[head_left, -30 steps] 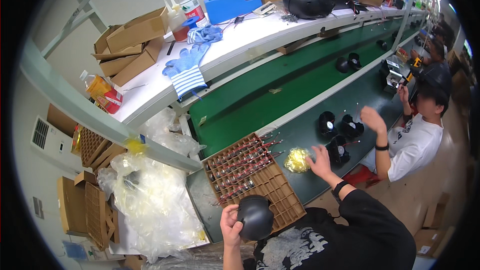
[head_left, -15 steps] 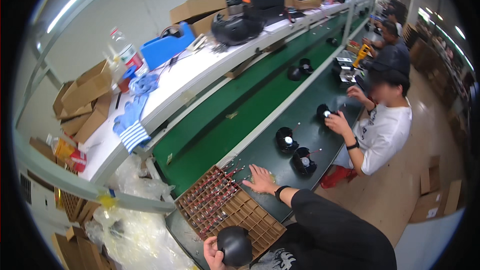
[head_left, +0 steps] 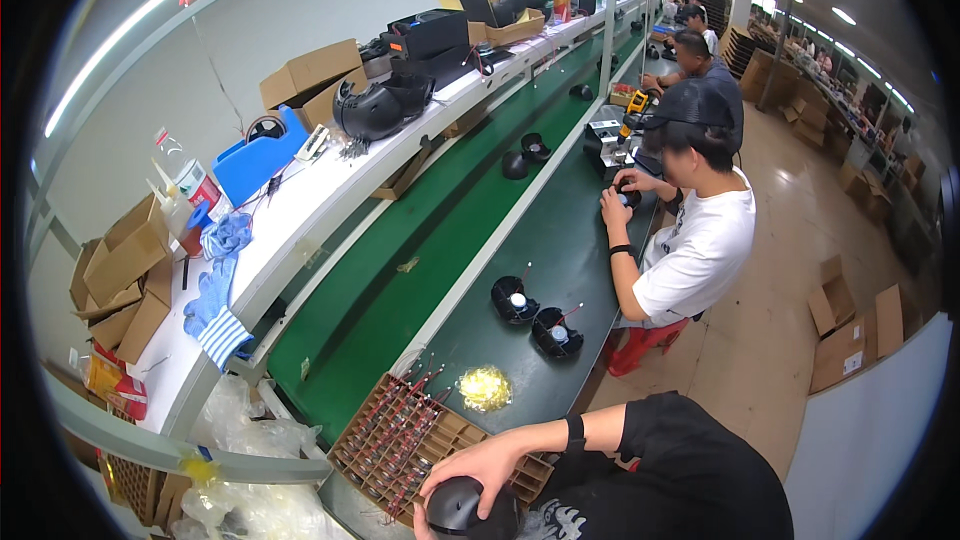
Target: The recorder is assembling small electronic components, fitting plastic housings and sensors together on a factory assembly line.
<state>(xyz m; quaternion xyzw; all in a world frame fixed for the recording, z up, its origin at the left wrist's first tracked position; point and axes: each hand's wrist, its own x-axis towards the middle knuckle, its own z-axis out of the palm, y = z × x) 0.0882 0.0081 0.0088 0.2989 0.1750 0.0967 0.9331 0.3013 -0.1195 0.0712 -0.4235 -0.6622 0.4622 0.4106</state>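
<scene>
A round black plastic shell is held low in front of me, over the near edge of a divided cardboard tray. My right hand curls over its top with the fingers bent round it. At the shell's left side my left hand grips it, mostly hidden. Small round parts with red wires fill the tray's left cells. Just beyond the tray lies a pile of shiny yellow bits. Two open black shells with pale round parts and red wires sit farther along the bench.
A green conveyor belt runs along the bench's left. Above it, a white shelf carries a blue tape dispenser, gloves and boxes. To the right, a co-worker handles another black shell. Clear plastic bags lie lower left.
My right hand has left the yellow pile on the bench and come back onto the black shell. My left hand still holds the shell. The view has swung to the right.
</scene>
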